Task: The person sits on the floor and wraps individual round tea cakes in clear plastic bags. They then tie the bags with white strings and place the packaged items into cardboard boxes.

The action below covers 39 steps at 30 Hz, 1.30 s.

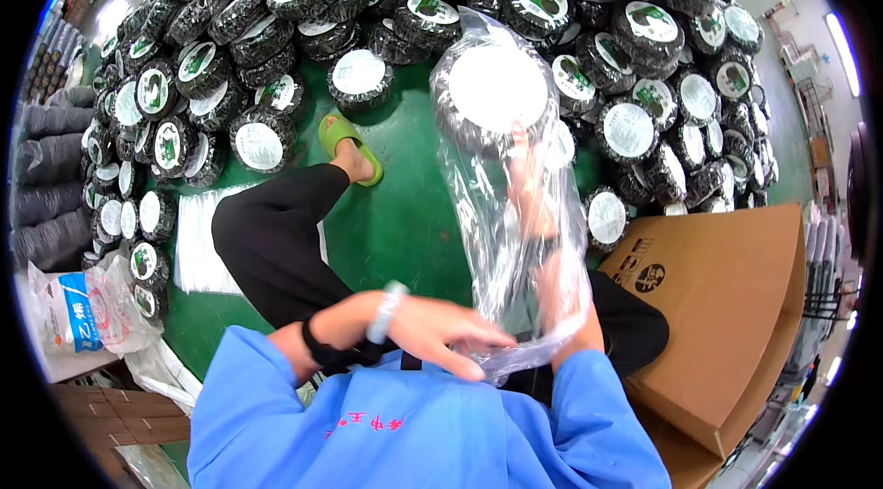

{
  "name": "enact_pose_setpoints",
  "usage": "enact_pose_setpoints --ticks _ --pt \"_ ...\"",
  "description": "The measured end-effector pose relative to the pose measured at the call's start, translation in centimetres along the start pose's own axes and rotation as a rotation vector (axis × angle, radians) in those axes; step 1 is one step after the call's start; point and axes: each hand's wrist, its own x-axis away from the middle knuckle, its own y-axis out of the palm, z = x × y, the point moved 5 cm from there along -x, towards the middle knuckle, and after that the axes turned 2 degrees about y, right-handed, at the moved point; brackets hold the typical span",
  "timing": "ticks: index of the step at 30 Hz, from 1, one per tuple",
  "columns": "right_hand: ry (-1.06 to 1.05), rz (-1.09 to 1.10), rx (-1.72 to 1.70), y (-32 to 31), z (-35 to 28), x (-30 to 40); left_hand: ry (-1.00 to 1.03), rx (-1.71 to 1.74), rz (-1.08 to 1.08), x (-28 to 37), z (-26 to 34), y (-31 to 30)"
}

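Note:
My right hand point(528, 178) is inside a long clear plastic bag point(476, 227), its thumb over the near edge of a round black-wrapped pack point(498, 89) with a white label. The pack lies at the far end of the bag, and its underside and my other right fingers are hidden. The bag bunches around my right forearm. At the bag's near end my left hand point(441, 337) is spread and blurred, its fingertips by the plastic, holding nothing that I can see. A pale bracelet and a black wristband are on my left wrist.
Heaps of similar round packs point(359, 75) rise ahead and on both sides on a green floor point(414, 227). A large open cardboard box point(717, 296) stands at my right. At left are flat clear plastic sheets or bags point(207, 240) and a printed plastic sack point(90, 313).

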Motion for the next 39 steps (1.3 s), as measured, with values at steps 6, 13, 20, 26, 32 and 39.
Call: enact_pose_setpoints --ticks 6,13,20,26,32,39 --pt "0.461 -0.332 -0.453 -1.6 -7.3 11.1 -0.208 -1.150 1.161 6.5 6.4 -20.7" --pt "0.350 -0.195 -0.100 -2.5 -0.9 10.3 0.046 -0.790 0.974 1.1 -5.0 -17.4" --pt "-0.066 0.047 0.647 -0.5 5.0 7.9 -0.234 0.732 1.180 2.0 -24.2 -16.4" --pt "-0.015 -0.641 0.952 7.5 16.3 6.2 -0.332 1.241 1.292 5.5 -29.8 -13.7" --pt "0.074 -0.796 1.041 11.3 22.6 5.8 -0.596 0.093 1.031 3.5 -24.0 -11.3" --pt "0.185 -0.924 0.638 6.5 17.0 9.3 -0.332 -0.390 1.051 0.7 -8.0 -9.5"
